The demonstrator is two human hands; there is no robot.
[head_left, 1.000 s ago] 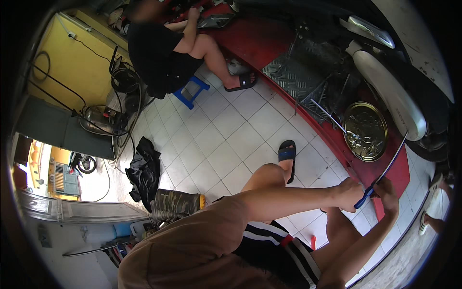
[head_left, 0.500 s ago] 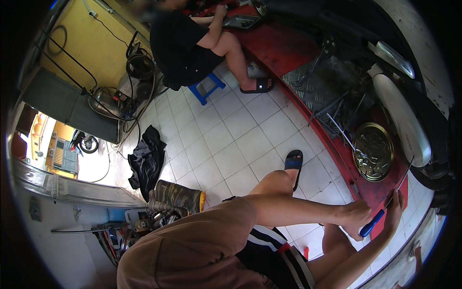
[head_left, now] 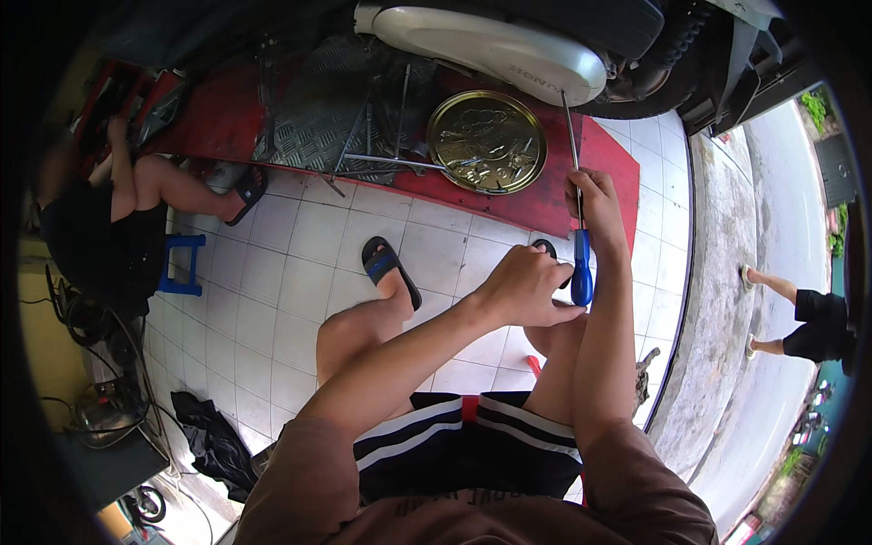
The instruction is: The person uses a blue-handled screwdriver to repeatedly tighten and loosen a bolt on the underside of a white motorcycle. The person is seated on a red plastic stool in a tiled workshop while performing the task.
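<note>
My right hand [head_left: 595, 204] is closed around the metal shaft of a long screwdriver, whose blue handle [head_left: 582, 268] points down toward me. My left hand [head_left: 527, 289] is curled at the handle's lower end, its thumb against it. The shaft's upper tip meets the elongated silver side cover [head_left: 472, 45] of a scooter. Below the cover, a round gold-coloured tray [head_left: 440, 136] holds several small metal parts, and several long metal tools [head_left: 395, 157] lie beside it.
A red platform [head_left: 609, 195] with tread plate spans ahead. At left, another person [head_left: 100, 227] sits on a blue stool [head_left: 186, 263], near hoses and a black bundle [head_left: 204, 440]. My feet are on white tiles [head_left: 272, 318]. At right, someone's legs [head_left: 772, 341] show on pavement beside a road.
My view has swung round toward the scooter and street. Both my hands and the screwdriver now appear higher and more central, the shaft more upright. The other person has shifted leftward in the picture.
</note>
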